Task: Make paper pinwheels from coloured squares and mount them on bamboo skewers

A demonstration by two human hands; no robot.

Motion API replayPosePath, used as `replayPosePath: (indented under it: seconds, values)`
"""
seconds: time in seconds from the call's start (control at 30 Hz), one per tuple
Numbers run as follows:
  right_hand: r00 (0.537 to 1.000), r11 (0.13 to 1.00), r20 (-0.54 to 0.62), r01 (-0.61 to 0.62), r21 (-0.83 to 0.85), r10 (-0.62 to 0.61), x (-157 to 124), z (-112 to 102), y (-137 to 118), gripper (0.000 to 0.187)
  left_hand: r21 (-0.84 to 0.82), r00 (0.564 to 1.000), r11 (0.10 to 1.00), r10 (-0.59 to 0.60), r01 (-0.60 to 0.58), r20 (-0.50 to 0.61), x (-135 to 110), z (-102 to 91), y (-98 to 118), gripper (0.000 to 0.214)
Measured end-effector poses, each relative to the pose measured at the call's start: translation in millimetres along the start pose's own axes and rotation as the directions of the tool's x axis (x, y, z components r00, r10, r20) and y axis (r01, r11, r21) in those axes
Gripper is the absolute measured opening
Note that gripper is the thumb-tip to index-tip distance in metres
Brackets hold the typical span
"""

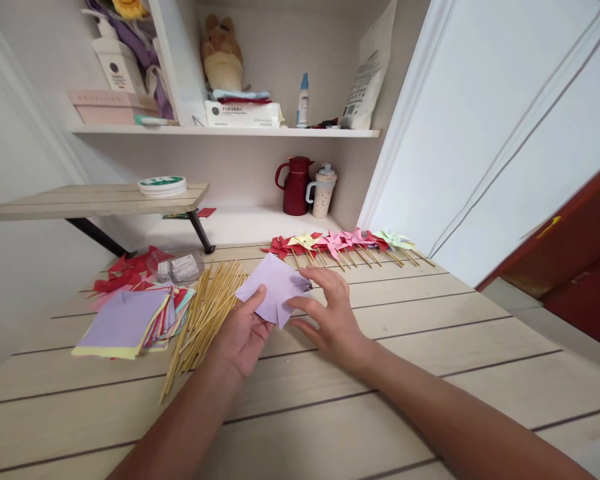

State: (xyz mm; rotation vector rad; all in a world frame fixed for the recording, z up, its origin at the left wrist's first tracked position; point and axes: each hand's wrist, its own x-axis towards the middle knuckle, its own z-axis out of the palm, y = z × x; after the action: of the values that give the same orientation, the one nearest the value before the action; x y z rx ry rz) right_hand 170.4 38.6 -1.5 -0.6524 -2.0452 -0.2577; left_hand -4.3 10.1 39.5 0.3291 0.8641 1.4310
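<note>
A lilac paper square [273,283] with slits cut in from its corners is in my left hand [247,333], the thumb on top and the fingers beneath. My right hand [333,313] is at the paper's right corner, its fingers curved and apart, with the fingertips at or very near the edge. A small dark spot shows between those fingertips, too small to identify. Left of my hands lies a heap of thin wooden sticks [210,307]. Beside the sticks is a stack of coloured paper squares [123,320], a lilac sheet on top.
Finished paper pinwheels on sticks [335,243] lie along the table's back. Red paper pieces [130,270] and a clear plastic box [180,268] sit at the back left, near a raised wooden shelf [95,200]. A red jug [297,187] and a cup [324,193] stand behind.
</note>
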Motion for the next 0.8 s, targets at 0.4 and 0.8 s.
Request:
replayPosePath:
  seconds: [0.4,0.8]
  values:
    - [0.987,0.982,-0.077,-0.128,0.136,0.139,4.8,-4.4,-3.1,0.005,0.044,0.994,0.999,0.009,-0.014,0.11,-4.4,-1.0,-16.2,0.032]
    - [0.926,0.891,0.004,-0.364,0.273,0.377,6.3,-4.1,-3.1,0.017,-0.021,0.993,1.0,0.023,-0.021,0.118,-7.3,7.5,-23.9,0.027]
